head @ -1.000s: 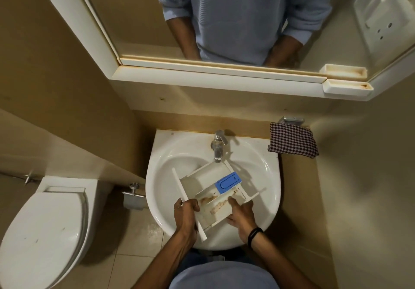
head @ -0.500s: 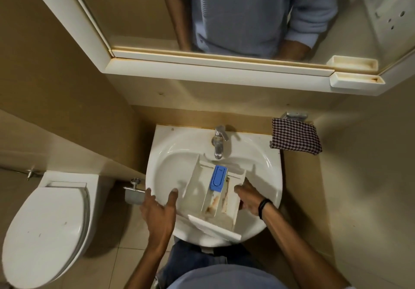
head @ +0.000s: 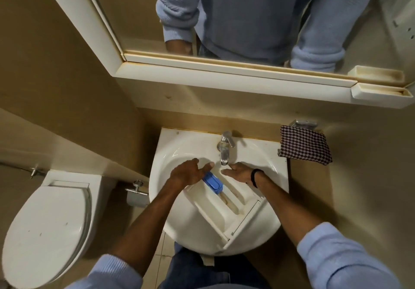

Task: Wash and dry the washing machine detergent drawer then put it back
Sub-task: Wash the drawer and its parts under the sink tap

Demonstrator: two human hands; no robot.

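Note:
The white detergent drawer (head: pixel 226 210) lies slanted in the sink (head: pixel 173 151). Its front panel rests over the near rim, and brown residue shows in its channels. A blue insert (head: pixel 213 183) sits at the drawer's far end. My left hand (head: pixel 187 174) rests over the far left corner beside the blue insert, with fingers spread and the thumb towards the tap (head: pixel 225 147). My right hand (head: pixel 239 173), with a black band at the wrist, lies flat on the far right edge, fingertips below the spout. No water is visible.
A checked cloth (head: pixel 305 146) hangs on the wall right of the sink. A closed toilet (head: pixel 47 226) stands at the left, with a paper holder (head: pixel 137 191) between it and the basin. Above are a mirror and a small shelf tray (head: pixel 381 93).
The drawer has turned in the basin, so its front panel now points near right. Both hands have left its sides and moved up to its far end under the tap.

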